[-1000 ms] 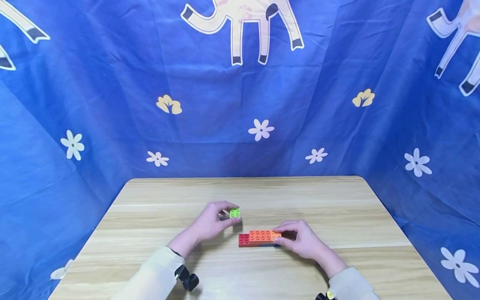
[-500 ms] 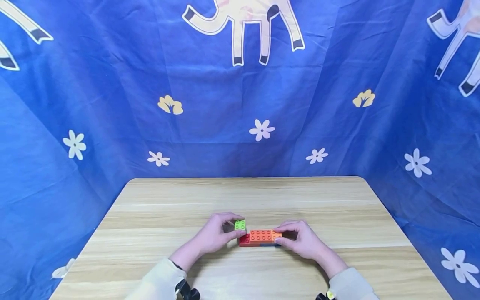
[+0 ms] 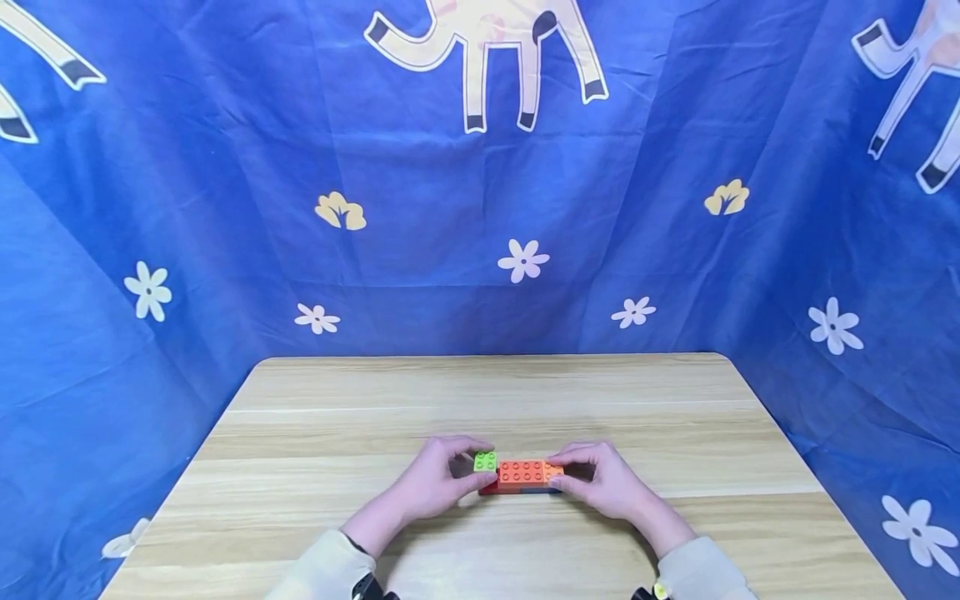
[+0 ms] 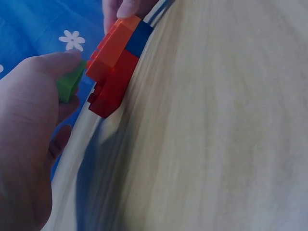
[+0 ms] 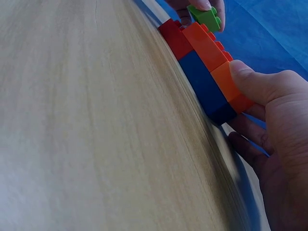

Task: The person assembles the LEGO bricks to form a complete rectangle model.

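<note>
My left hand pinches a small green toy brick between thumb and fingers. That brick hangs tilted, close over the bare studs at the left end of a dark red brick. Beside the red one in the bottom layer lies a blue brick. On top, bridging both, sits a long orange-red brick, with a lighter orange brick at its right. My right hand grips this right end, thumb on the near side of the light orange brick and fingers behind.
The bricks stand on a wood-grain table. A blue cloth printed with flowers and animals hangs behind it and along both sides.
My left hand has moved right and toward me, bringing the green brick from beyond the stack to over its red left end. My right hand keeps its hold on the right end.
</note>
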Available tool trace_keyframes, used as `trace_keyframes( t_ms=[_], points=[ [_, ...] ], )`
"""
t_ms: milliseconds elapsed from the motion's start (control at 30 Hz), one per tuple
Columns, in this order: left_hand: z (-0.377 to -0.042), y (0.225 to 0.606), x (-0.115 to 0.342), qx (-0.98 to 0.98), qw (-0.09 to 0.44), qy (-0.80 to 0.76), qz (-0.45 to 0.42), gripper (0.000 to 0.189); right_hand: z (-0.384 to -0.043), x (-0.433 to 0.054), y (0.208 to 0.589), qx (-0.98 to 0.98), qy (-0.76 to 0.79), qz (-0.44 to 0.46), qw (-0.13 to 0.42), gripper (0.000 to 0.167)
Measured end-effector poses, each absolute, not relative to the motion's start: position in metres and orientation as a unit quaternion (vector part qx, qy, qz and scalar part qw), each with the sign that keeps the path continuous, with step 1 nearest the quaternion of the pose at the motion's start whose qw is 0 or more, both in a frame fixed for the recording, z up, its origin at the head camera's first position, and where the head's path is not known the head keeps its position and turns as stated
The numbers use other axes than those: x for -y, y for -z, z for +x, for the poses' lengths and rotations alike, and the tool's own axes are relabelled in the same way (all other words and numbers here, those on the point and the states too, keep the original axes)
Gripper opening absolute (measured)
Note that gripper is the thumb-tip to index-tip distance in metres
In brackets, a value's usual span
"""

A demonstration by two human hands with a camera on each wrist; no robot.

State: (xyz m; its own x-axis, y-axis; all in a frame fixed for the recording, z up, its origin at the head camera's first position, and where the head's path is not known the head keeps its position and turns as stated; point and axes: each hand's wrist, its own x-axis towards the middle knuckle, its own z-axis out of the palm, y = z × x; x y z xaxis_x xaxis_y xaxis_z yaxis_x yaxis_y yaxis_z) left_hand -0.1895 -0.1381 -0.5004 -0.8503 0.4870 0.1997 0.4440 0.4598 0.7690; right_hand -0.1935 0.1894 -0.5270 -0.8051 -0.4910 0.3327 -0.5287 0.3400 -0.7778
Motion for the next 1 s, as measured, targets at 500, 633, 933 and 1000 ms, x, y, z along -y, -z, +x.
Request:
trace_keyframes(
  t_ms=[500,633,933,1000],
  points=[
    [-0.187,0.511,0.134,-0.862,0.000,-0.424,0.279,0.046,-0.194,-0.189,0.528,0.817,-0.485,0.310,0.019,0.027],
    [-0.187,0.513,0.133,-0.861,-0.001,-0.426,0.279,0.044,-0.195,-0.189,0.529,0.812,-0.491,0.316,0.017,0.027],
    [-0.189,0.517,0.131,-0.857,0.010,-0.439,0.269,0.041,-0.195,-0.190,0.529,0.814,-0.489,0.313,0.020,0.027],
    [-0.189,0.517,0.131,-0.856,0.015,-0.444,0.265,0.041,-0.195,-0.191,0.529,0.814,-0.489,0.313,0.019,0.026]
  ],
)
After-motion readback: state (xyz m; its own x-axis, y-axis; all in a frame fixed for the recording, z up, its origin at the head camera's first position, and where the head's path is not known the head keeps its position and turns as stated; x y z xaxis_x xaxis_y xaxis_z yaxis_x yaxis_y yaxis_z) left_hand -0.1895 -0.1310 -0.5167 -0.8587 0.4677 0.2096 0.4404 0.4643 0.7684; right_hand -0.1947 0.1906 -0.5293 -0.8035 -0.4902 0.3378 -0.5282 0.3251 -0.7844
